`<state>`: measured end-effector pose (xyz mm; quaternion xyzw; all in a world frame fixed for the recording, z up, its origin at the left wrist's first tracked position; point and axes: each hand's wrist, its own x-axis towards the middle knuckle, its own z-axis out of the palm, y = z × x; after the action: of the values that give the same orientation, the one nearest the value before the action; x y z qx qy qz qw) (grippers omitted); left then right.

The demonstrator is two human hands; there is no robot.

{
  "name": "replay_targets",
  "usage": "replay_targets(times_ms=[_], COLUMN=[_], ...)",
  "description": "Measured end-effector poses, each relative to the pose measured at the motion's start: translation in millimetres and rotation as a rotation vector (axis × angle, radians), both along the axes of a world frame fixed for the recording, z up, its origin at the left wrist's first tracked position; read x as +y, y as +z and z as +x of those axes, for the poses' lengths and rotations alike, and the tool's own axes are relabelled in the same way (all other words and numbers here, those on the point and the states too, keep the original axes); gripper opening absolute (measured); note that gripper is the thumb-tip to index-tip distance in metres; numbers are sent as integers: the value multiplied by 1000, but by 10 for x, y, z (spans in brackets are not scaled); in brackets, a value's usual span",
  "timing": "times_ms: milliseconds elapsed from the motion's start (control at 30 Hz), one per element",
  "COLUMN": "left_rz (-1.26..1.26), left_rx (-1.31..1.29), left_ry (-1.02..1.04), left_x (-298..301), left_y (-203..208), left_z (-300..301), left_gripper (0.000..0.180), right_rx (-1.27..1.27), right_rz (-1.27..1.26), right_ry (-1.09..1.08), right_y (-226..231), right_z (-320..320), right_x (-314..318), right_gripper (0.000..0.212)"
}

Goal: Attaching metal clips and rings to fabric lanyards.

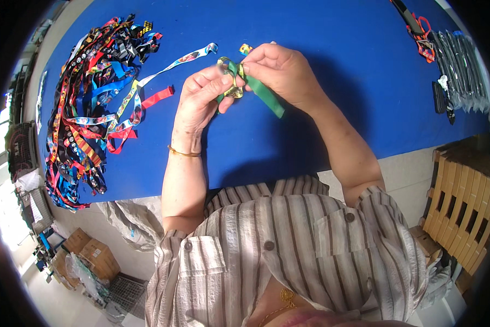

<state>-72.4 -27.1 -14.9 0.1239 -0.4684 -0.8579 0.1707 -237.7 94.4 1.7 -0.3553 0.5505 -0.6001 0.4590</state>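
Over the blue table, a green ribbon strap (264, 97) with a yellow patterned side is bunched and looped between my two hands. My left hand (201, 94) pinches its loops between thumb and fingers. Close beside it, my right hand (282, 71) grips the strap with thumb and forefinger. A plain green tail hangs below the right fingers, and a short yellow patterned end shows above them. Whether the loops are knotted is hidden by the fingers. To the left lies a large heap of printed ribbon straps (84, 122) in many colours, one pale strap (182, 60) reaching toward my hands.
The blue table (332, 32) ends just in front of me. At its far right lie a stack of clear-bagged dark items (460, 71) and red-handled scissors (423, 41). Cardboard boxes (98, 259) stand on the floor at left, slatted brown cartons (463, 196) at right.
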Motion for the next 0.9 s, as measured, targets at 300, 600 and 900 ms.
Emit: replay_targets(times_ms=[300, 600, 900], left_rz=[36, 60, 51], left_rx=[-39, -49, -19], left_ry=[27, 115, 106], left_x=[-5, 11, 34], left_y=[-46, -82, -86], left_z=[-31, -52, -79], left_gripper=[19, 21, 21], right_rx=[234, 358, 369], right_rz=[-79, -38, -91], right_ry=[-16, -13, -57], right_y=[-85, -86, -131], right_z=[-4, 32, 52], right_x=[21, 38, 1], right_gripper=[9, 11, 12])
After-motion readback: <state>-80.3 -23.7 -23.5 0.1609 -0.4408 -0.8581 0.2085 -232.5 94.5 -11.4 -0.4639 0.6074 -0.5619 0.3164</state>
